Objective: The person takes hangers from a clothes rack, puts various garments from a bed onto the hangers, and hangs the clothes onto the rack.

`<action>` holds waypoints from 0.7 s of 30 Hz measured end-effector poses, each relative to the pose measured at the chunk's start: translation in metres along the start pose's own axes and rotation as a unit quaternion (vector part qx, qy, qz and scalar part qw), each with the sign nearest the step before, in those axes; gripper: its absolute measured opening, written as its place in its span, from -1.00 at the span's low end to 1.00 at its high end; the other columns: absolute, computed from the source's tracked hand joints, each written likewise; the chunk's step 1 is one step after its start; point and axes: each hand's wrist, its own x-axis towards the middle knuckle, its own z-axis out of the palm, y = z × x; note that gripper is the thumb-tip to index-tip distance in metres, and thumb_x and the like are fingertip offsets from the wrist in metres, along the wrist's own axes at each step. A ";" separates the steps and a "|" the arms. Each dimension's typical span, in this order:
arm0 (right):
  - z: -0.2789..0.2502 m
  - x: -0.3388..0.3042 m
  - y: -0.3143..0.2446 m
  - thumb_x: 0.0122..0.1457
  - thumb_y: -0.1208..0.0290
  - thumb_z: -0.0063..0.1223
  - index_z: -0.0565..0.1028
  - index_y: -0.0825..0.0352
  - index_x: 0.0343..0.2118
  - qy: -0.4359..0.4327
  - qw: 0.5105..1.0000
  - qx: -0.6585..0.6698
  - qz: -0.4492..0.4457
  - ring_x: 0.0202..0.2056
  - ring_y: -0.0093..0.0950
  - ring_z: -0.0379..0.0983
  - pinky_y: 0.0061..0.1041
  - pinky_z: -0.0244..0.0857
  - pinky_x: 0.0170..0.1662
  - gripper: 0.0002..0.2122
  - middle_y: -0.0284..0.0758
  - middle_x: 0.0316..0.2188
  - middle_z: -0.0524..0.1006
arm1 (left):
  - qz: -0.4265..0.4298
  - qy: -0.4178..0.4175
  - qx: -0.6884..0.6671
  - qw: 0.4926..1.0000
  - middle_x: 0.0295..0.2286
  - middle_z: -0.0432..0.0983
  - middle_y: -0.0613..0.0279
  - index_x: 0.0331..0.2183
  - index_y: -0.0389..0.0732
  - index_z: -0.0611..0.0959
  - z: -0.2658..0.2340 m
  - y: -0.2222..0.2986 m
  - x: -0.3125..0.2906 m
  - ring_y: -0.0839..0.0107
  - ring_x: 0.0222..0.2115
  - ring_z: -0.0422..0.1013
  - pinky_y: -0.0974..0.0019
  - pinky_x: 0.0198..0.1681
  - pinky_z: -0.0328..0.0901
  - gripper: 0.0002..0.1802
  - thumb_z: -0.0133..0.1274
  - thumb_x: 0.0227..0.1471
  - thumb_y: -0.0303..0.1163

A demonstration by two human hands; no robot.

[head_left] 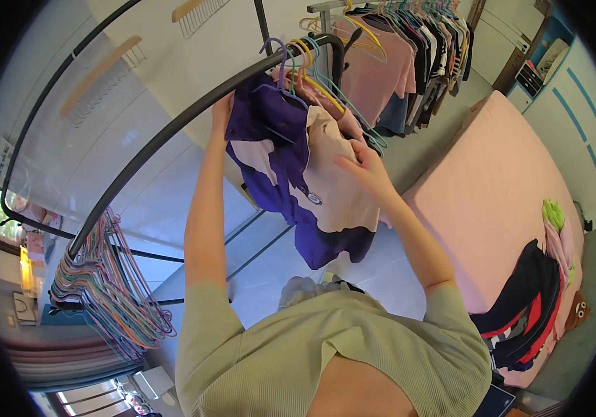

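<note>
A purple and beige shirt (336, 187) hangs in front of me on a purple hanger (282, 76), from the curved black rail. My left hand (222, 115) is at the shirt's left shoulder, closed on its edge, with most of the fingers hidden behind the purple cloth. On the other side, my right hand (365, 165) grips the beige front near the right shoulder, thumb toward me. Just behind the shirt, a yellow hanger (325, 90) and a pink garment (348, 125) share the rail, partly covered.
The black rail (152, 149) curves down to a bunch of bare coloured hangers (107, 285) at left. Behind stands another rack with many clothes (416, 55). At right is a pink-covered bed (482, 201), with a pile of dark and red clothes (527, 306) on it.
</note>
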 end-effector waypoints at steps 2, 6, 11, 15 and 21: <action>-0.004 0.015 0.026 0.06 0.34 0.05 0.40 0.36 -0.28 0.015 0.999 -0.047 -0.008 -0.48 -0.71 0.27 -0.67 0.18 -0.39 -0.77 -0.45 -0.52 0.40 | 0.021 0.002 0.007 1.000 -0.22 0.47 -0.03 -0.15 -0.17 0.54 0.007 -0.008 0.006 0.12 -0.15 0.39 0.25 -0.09 0.23 -0.67 -0.02 -0.02 -0.35; -0.014 0.018 0.050 0.13 0.29 -0.07 0.37 0.33 -0.27 0.100 0.972 -0.171 -0.128 -0.51 -0.56 0.32 -0.57 0.17 -0.41 -0.78 -0.33 -0.55 0.40 | 0.012 -0.073 -0.029 0.997 -0.22 0.46 -0.05 -0.16 -0.21 0.52 0.046 0.009 0.003 0.06 -0.16 0.38 0.22 -0.10 0.24 -0.69 -0.05 -0.03 -0.45; 0.003 0.025 0.028 0.14 0.34 -0.10 0.35 0.31 -0.25 0.118 0.967 -0.220 -0.054 -0.49 -0.35 0.41 -0.49 0.21 -0.40 -0.81 -0.21 -0.54 0.45 | 0.039 -0.088 0.113 0.989 -0.22 0.43 -0.07 -0.12 -0.26 0.45 0.036 -0.020 0.032 0.01 -0.10 0.32 0.19 -0.02 0.17 -0.61 -0.15 -0.07 -0.62; 0.023 0.021 0.044 0.11 0.36 -0.06 0.35 0.30 -0.27 0.187 0.887 -0.402 -0.130 -0.48 -0.26 0.43 -0.39 0.27 -0.40 -0.83 -0.18 -0.56 0.45 | 0.059 -0.080 0.043 0.994 -0.13 0.36 -0.08 -0.08 -0.24 0.42 0.037 -0.041 0.021 0.00 -0.04 0.24 0.21 0.02 0.15 -0.57 -0.10 -0.07 -0.62; 0.035 0.003 0.046 0.02 0.42 0.03 0.37 0.27 -0.18 0.248 0.850 -0.416 -0.206 -0.34 -0.25 0.41 -0.37 0.29 -0.31 -0.73 -0.21 -0.41 0.44 | -0.123 0.073 -0.178 0.973 -0.04 0.26 0.05 0.03 -0.24 0.26 0.054 0.007 -0.030 0.26 0.00 0.21 0.30 0.04 0.12 -0.51 -0.10 0.02 -0.52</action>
